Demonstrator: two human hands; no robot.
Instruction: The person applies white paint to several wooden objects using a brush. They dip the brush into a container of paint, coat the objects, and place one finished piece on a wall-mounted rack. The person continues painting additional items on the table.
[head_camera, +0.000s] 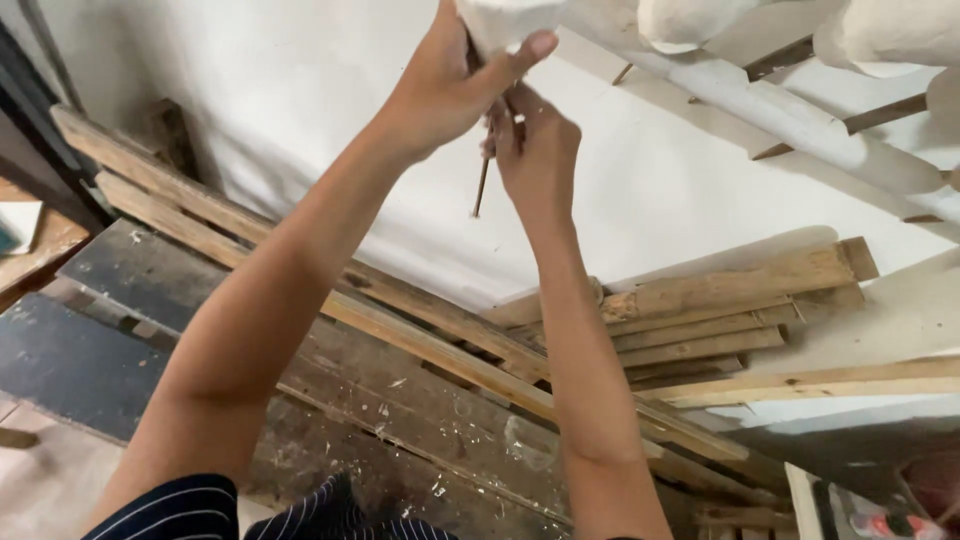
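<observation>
Overhead, left hand fingers gripping one white plaster piece; right hand fingers pinching one thin stick.

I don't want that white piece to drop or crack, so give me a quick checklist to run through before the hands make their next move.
1. Left hand grips the white piece: ok, thumb and fingers wrap its lower end.
2. Right hand holds the thin stick: ok, pinched near its top.
3. Stick seated in the piece: cannot tell, the hands hide the joint.
4. Whole piece in sight: not ok, its top is cut off.
5. Space below: not ok, wooden slats and dark boards lie underneath.
</observation>
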